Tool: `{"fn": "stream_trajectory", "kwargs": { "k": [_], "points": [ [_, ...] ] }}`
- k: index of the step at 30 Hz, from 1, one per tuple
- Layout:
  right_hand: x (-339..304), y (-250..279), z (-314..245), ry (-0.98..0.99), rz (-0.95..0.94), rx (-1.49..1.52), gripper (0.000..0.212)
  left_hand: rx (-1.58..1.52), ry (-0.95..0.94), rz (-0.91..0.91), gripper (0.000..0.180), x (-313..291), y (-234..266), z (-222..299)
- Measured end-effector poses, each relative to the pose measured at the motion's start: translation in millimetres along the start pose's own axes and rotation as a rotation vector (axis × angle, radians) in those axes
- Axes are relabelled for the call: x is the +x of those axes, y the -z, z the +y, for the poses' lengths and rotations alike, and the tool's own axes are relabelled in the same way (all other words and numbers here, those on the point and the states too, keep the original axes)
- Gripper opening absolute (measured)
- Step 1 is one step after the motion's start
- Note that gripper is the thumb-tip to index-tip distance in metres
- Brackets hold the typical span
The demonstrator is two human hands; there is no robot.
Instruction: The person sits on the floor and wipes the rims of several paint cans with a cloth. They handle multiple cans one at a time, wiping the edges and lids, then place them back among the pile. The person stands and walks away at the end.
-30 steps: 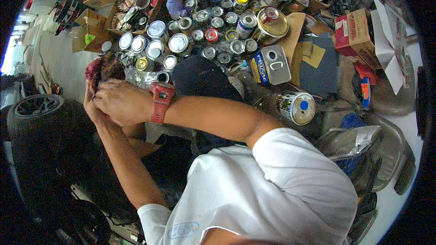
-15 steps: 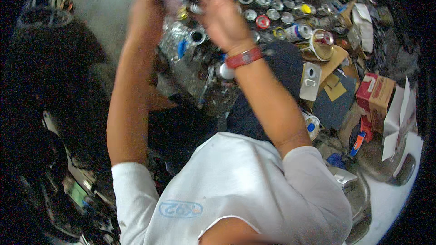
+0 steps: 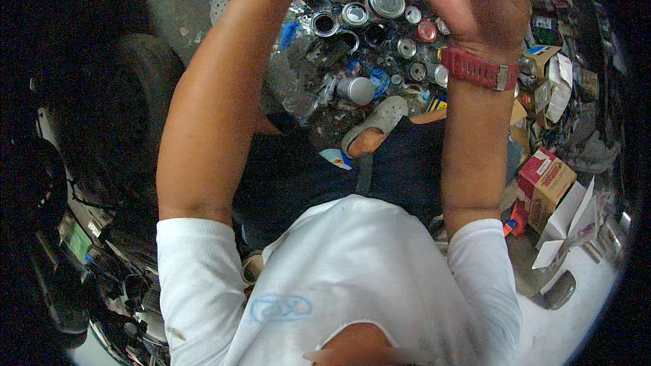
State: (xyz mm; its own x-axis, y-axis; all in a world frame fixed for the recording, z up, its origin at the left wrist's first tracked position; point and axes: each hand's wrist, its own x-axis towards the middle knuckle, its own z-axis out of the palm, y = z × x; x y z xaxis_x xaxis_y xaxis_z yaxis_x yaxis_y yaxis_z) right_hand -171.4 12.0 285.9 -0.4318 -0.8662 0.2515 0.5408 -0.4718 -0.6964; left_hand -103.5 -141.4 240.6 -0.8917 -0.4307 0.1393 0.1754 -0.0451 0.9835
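Observation:
My right hand (image 3: pixel 478 0) is raised at the top right, its bare palm showing and the thumb side stretched away. Its fingertips are cut off by the top edge, and nothing lies on the palm. A red wristwatch (image 3: pixel 478 70) circles that wrist. My left forearm (image 3: pixel 220 88) reaches up to the top edge, where the left hand passes out of view. Between the arms stand several round metal cans with lids, among them a large lidded can (image 3: pixel 387 2), a can with a red rim (image 3: pixel 426 30) and an open dark can (image 3: pixel 325 24).
A grey can (image 3: pixel 355 90) lies tilted near my grey clog (image 3: pixel 376 122). Blue plastic (image 3: pixel 289 34) lies among the cans. To the right sit a red and brown box (image 3: pixel 546 179) and torn white cardboard (image 3: pixel 566 220). A dark tyre (image 3: pixel 139 95) stands on the left.
The view has shifted. My right hand has moved right and upward, its palm now showing. My left hand has left the picture at the top. More cans and my clog show between the arms.

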Motion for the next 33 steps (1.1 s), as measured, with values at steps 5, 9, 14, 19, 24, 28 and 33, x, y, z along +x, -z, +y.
{"fn": "stream_trajectory", "kwargs": {
  "k": [5, 9, 14, 19, 24, 28, 33],
  "points": [
    [47, 23, 39, 0.072, 0.057, 0.008, 0.113, -0.798, 0.131, -0.110, 0.044, 16, 14, -20],
    [16, 103, 55, -0.150, 0.060, 0.141, 0.091, -0.806, 0.084, -0.056, 0.043, 14, 15, -24],
    [-102, 206, 59, -0.279, 0.626, -0.348, 0.059, -0.670, 0.041, 0.195, 0.045, 14, 10, 9],
    [-216, 246, 142, -0.404, 1.392, -0.301, 0.026, -0.518, 0.013, 0.315, 0.043, 18, 20, 12],
    [-200, 220, 182, -0.469, 1.111, -0.604, 0.031, -0.498, 0.085, 0.346, 0.043, 26, 62, -3],
    [-147, 159, 133, -0.322, 0.940, -0.612, 0.030, -0.475, 0.133, 0.384, 0.043, 30, 91, -8],
    [-127, 94, 28, 0.056, 0.703, -0.569, 0.024, -0.476, 0.178, 0.425, 0.043, 34, 124, -14]
  ]
}}
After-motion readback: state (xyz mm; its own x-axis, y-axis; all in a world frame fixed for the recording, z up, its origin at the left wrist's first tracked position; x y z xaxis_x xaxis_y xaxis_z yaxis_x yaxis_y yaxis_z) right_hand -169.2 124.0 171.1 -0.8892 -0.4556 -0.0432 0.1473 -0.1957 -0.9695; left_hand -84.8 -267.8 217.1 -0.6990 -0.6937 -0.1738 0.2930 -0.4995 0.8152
